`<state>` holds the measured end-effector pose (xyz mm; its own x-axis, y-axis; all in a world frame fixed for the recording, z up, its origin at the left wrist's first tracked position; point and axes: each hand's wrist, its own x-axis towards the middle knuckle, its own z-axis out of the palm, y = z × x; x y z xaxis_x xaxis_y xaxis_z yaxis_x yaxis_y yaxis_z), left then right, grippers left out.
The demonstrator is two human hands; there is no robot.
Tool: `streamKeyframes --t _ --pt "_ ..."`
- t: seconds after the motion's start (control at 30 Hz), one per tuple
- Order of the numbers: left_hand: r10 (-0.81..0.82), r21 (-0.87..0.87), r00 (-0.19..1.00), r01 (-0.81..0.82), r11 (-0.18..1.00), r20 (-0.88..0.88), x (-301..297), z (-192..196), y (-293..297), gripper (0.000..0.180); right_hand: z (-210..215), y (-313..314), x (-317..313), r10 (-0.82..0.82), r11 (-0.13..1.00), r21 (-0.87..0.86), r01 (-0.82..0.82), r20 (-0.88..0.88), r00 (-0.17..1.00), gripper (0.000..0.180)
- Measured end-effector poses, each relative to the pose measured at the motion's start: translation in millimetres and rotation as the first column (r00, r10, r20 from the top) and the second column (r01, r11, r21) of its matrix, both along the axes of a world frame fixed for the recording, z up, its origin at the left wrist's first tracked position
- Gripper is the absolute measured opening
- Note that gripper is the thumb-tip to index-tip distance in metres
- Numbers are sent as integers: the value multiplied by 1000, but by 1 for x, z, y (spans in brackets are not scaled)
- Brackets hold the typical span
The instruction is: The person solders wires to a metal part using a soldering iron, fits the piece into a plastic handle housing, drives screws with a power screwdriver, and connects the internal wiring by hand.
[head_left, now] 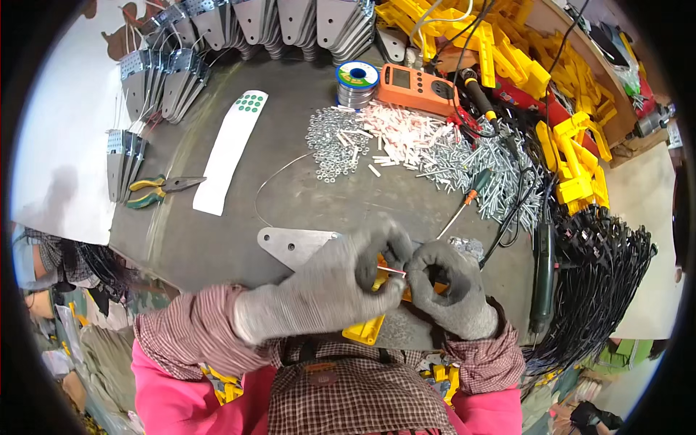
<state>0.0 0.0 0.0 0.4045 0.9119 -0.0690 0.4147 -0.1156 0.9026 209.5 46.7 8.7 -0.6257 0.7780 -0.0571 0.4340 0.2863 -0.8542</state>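
Observation:
Both my hands wear grey gloves and meet over the near middle of the table. In my right hand [453,286], thumb and forefinger are pinched on the end of a thin red-and-white wire [391,270]. My left hand [326,283] is slightly blurred, its fingers curled close around the wire; what its fingertips hold is hidden. Beneath the hands lies a yellow plastic part [365,330], mostly covered. A grey metal plate [292,247] with holes sticks out past my left hand. Just beyond my right hand is a screwdriver [464,205] with an orange-and-green handle.
Pliers [165,190] and a white sticker strip [230,156] lie left. Behind are a solder spool [357,85], an orange meter [417,88], washers [335,145], pale sleeves [399,134] and screws [500,174]. Right: an electric screwdriver [542,279], black cables [602,283], yellow parts [576,163].

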Motion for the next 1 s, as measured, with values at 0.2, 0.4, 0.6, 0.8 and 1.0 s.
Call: streamKeyframes --t 0.2,0.4,0.6,0.8,1.0 --pt "58 511 991 12 859 -121 0 3 0 27 -9 1 2 -22 994 -108 4 -167 986 12" --pt "176 -142 903 -129 981 392 1 2 -3 20 -1 -2 -3 119 956 285 -69 -160 980 14" --pt "140 770 976 41 636 -167 8 -10 -9 40 -8 -7 -10 -60 989 126 73 -102 993 17" --pt "248 297 967 -256 920 68 15 -6 -12 44 6 -18 -12 -97 935 339 106 -46 994 16" --pt "158 636 941 73 768 -299 12 -9 -14 44 -5 0 -7 52 982 183 -50 -7 999 21"
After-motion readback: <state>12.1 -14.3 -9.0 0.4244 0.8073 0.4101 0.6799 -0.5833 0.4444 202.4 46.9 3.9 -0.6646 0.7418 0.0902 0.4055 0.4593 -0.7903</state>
